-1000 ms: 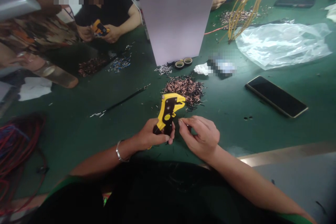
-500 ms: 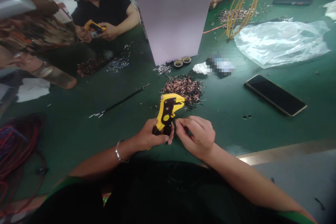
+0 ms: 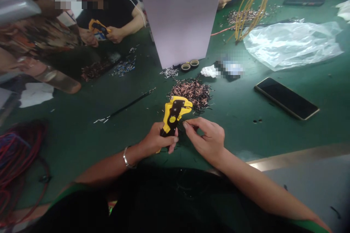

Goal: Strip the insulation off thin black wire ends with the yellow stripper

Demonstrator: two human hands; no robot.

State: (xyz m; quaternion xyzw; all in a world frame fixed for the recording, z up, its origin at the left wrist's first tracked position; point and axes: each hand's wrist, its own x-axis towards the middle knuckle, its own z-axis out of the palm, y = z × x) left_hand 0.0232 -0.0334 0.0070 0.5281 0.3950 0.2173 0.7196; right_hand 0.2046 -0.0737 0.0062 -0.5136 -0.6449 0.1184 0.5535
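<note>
My left hand (image 3: 161, 139) is wrapped around the handles of a yellow and black wire stripper (image 3: 173, 116), whose head points away from me. To its right, my right hand (image 3: 209, 136) is closed in a pinch, fingertips close to the tool's side. A thin black wire (image 3: 194, 128) shows in part between those fingers; most of it is hidden. Just beyond the stripper's head lies a pile of short black wires with copper-coloured ends (image 3: 191, 91). A long dark wire bundle with bare silvery ends (image 3: 128, 105) rests on the left.
A phone (image 3: 286, 98) and a clear plastic bag (image 3: 292, 45) lie on the green table (image 3: 237, 134) at right. Behind the pile stand a pale upright panel (image 3: 182, 18) and tape rolls (image 3: 190, 64). Red cable coils (image 3: 19, 160) fill the left. Co-workers' hands (image 3: 116, 34) hold tools across the table.
The wire stripper has tipped slightly to the right in my left hand, and its head has risen a little. My right hand has shifted slightly upward, still pinching.
</note>
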